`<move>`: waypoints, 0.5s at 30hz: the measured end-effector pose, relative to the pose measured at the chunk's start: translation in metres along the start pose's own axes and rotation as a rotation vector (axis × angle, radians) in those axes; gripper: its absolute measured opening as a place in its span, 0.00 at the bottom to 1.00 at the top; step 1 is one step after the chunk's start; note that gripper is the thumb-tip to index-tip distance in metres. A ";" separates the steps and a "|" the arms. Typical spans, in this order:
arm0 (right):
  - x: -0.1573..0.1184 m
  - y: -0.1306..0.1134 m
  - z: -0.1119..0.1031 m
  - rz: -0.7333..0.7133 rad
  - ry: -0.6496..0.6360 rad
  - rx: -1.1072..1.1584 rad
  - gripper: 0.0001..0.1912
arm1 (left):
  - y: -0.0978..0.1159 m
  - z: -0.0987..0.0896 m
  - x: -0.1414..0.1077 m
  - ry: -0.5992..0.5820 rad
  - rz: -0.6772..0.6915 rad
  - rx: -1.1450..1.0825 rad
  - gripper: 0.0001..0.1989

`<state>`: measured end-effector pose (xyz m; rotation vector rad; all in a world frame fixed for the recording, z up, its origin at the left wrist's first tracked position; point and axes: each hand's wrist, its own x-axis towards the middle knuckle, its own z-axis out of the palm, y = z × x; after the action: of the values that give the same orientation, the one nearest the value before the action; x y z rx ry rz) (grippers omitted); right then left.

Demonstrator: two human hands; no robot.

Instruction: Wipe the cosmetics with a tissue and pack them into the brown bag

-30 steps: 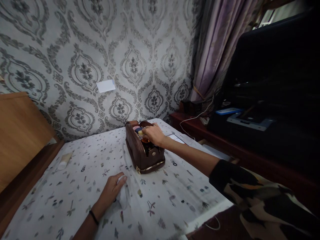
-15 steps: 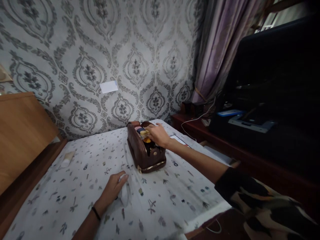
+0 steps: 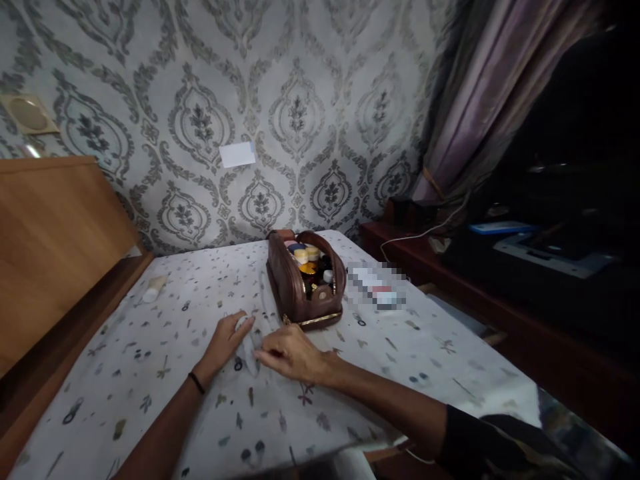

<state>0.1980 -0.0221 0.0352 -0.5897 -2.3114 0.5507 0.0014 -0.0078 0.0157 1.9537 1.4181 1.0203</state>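
Observation:
My left hand (image 3: pixel 227 340), with a dark band at the wrist, is wrapped round a whitish, partly see-through item (image 3: pixel 247 350) low over the patterned cloth. My right hand (image 3: pixel 293 353) is close beside it on the right, fingers curled together at the item's edge; whether it holds anything is hidden. Just behind my right hand stands a brown leather bag (image 3: pixel 287 280), unzipped on top. Jars with yellow and white lids (image 3: pixel 306 253), an orange-yellow piece and a small white-capped bottle (image 3: pixel 328 276) show inside it.
A tube (image 3: pixel 155 289) lies at the left of the white patterned cloth (image 3: pixel 190 347). Right of the bag is a blurred-out flat item (image 3: pixel 377 285). A wooden panel (image 3: pixel 55 240) borders the left; a dark red ledge with a cable (image 3: pixel 425 233) borders the right.
My right hand has left the bag's opening and come down and toward me, beside my left hand. The view has shifted, and the flat item right of the bag is more exposed.

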 end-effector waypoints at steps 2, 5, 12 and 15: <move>0.011 0.006 0.021 0.221 -0.021 0.288 0.25 | -0.008 -0.007 0.004 0.101 -0.026 0.026 0.20; 0.029 0.014 0.049 0.519 -0.006 0.732 0.27 | -0.025 -0.024 0.010 0.248 -0.083 0.133 0.18; 0.036 0.023 0.073 0.645 0.001 1.164 0.26 | -0.066 -0.090 0.022 0.496 -0.333 0.372 0.15; 0.030 0.026 0.071 0.631 0.002 1.188 0.26 | -0.079 -0.124 0.028 0.596 -0.464 0.488 0.16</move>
<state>0.1348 -0.0003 -0.0115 -0.6536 -1.3394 1.9702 -0.1381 0.0410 0.0352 1.5241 2.5058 1.1505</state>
